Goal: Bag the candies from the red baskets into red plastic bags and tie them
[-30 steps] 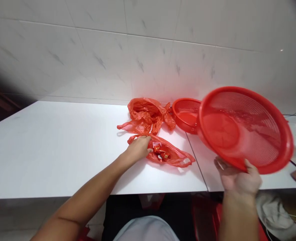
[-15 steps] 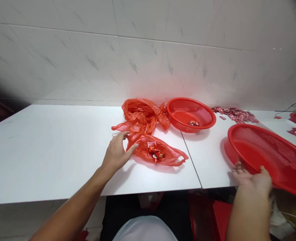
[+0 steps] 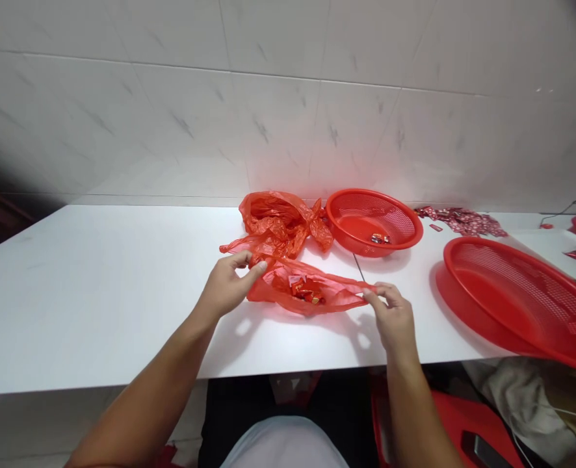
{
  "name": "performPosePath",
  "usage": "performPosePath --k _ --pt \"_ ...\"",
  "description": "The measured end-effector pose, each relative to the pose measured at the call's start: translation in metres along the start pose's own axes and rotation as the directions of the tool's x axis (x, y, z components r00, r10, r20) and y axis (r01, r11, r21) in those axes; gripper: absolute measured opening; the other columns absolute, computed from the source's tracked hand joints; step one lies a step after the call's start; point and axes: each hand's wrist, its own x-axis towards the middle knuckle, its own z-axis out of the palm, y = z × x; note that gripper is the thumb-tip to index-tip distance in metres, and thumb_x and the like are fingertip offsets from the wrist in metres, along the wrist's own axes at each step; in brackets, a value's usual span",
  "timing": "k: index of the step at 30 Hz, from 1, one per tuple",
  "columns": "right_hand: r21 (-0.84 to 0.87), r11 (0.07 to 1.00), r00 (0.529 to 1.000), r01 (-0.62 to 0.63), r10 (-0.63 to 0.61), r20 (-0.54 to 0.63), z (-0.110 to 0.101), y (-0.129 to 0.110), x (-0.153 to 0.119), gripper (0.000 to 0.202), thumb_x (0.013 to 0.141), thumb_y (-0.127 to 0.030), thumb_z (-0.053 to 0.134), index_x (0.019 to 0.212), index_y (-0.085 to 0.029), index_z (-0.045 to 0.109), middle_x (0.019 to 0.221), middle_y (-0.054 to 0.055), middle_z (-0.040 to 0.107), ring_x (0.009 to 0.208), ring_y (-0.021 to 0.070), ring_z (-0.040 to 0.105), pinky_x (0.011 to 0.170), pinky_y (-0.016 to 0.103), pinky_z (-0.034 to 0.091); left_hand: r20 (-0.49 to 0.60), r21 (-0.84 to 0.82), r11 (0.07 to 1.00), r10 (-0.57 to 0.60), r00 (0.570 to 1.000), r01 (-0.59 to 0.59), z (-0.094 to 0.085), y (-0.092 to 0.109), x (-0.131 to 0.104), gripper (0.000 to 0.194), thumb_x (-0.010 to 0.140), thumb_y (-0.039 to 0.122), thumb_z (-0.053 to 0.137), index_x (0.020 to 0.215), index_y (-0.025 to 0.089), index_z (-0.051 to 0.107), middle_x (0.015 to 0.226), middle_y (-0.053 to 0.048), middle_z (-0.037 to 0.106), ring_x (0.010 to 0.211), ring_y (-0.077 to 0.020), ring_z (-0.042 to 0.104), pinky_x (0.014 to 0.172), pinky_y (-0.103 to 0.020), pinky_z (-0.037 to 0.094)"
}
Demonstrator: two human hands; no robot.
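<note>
A thin red plastic bag (image 3: 334,299) is stretched between my two hands over the white table. Its left end is pinched by my left hand (image 3: 232,283), while my right hand (image 3: 390,315) grips the handle at the other end. Several small red wrapped packets (image 3: 307,290) lie inside its open mouth. Just behind sits a second, crumpled red plastic bag (image 3: 275,218), close to my left fingers.
A red round basket (image 3: 346,245) holding a few small packets stands near the wall. At right, a larger red basket (image 3: 483,312) overhangs the table's front edge. Small red packets (image 3: 468,222) are heaped farther back. A dark phone (image 3: 485,450) rests on a red surface below.
My right hand has moved left from the large basket and taken the bag's right handle. My left hand has closed on the left end, and the bag is now pulled taut.
</note>
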Motion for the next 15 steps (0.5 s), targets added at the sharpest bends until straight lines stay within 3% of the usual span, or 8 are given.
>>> performPosePath --k 3,5,7,9,11,13,14,15 --pt "0.320 0.939 0.990 0.129 -0.141 0.016 -0.004 -0.029 0.009 0.022 0.081 -0.038 0.081 0.074 -0.020 0.071 0.122 0.010 0.069 0.117 0.0275 0.065 0.099 0.043 0.050 -0.016 -0.337 0.941 0.012 1.000 -0.016 -0.015 0.005 0.002 0.026 0.090 0.044 0.077 0.089 0.018 0.074 0.091 -0.005 0.072 0.089 -0.0205 0.066 0.083 -0.033 0.052" --pt "0.491 0.851 0.967 0.190 -0.247 0.054 -0.003 -0.051 0.011 0.014 0.086 -0.032 0.078 0.079 -0.023 0.072 0.122 0.009 0.071 0.122 0.0283 0.065 0.107 0.049 0.047 -0.089 -0.477 0.876 0.038 0.995 -0.076 -0.022 0.012 0.003 0.022 0.088 0.039 0.080 0.099 0.020 0.077 0.102 -0.007 0.074 0.098 -0.0220 0.067 0.087 -0.034 0.054" --pt "0.595 0.771 0.934 0.226 -0.346 0.093 0.001 -0.073 0.010 0.004 0.090 -0.031 0.075 0.091 -0.028 0.073 0.111 0.005 0.074 0.118 0.0273 0.067 0.106 0.052 0.048 -0.149 -0.528 0.833 0.101 0.984 -0.166 -0.025 0.023 0.004 0.019 0.089 0.035 0.080 0.103 0.023 0.079 0.109 -0.008 0.071 0.103 -0.0221 0.066 0.088 -0.034 0.055" --pt "0.648 0.733 0.893 0.207 -0.412 0.181 0.007 -0.092 0.007 0.023 0.090 -0.035 0.075 0.112 -0.036 0.069 0.098 0.002 0.072 0.101 0.0246 0.071 0.095 0.049 0.055 -0.174 -0.512 0.819 0.197 0.965 -0.260 -0.024 0.037 0.004 0.017 0.091 0.032 0.078 0.106 0.026 0.079 0.113 -0.008 0.068 0.106 -0.0222 0.064 0.089 -0.034 0.056" --pt "0.613 0.786 0.820 0.086 -0.405 0.405 0.016 -0.106 0.002 0.055 0.087 -0.038 0.079 0.136 -0.043 0.054 0.084 -0.003 0.066 0.075 0.0197 0.067 0.074 0.040 0.057 -0.152 -0.436 0.826 0.322 0.934 -0.356 -0.018 0.055 0.002 0.015 0.092 0.028 0.077 0.107 0.028 0.080 0.112 -0.008 0.063 0.109 -0.0223 0.062 0.092 -0.036 0.056" --pt "0.440 0.898 0.694 -0.021 -0.304 0.652 0.028 -0.116 -0.004 0.084 0.080 -0.035 0.086 0.149 -0.043 0.039 0.076 -0.008 0.059 0.059 0.0147 0.056 0.058 0.030 0.051 -0.069 -0.316 0.837 0.450 0.890 -0.447 -0.009 0.075 -0.004 0.014 0.092 0.023 0.076 0.104 0.028 0.080 0.111 -0.008 0.060 0.110 -0.0224 0.060 0.095 -0.038 0.055" --pt "0.334 0.943 0.637 -0.017 -0.247 0.730 0.035 -0.119 -0.008 0.087 0.077 -0.030 0.088 0.149 -0.041 0.040 0.075 -0.008 0.058 0.058 0.0135 0.053 0.056 0.028 0.048 -0.009 -0.251 0.834 0.506 0.862 -0.492 -0.005 0.085 -0.008 0.013 0.092 0.021 0.075 0.102 0.027 0.080 0.111 -0.008 0.059 0.110 -0.0225 0.060 0.096 -0.039 0.055" --pt "0.243 0.970 0.597 0.027 -0.210 0.774 0.042 -0.121 -0.012 0.077 0.076 -0.026 0.087 0.142 -0.037 0.049 0.075 -0.007 0.058 0.060 0.0132 0.053 0.056 0.027 0.047 0.055 -0.191 0.823 0.554 0.831 -0.535 -0.001 0.094 -0.012 0.013 0.092 0.019 0.074 0.100 0.026 0.081 0.111 -0.009 0.059 0.110 -0.0227 0.060 0.096 -0.040 0.055"
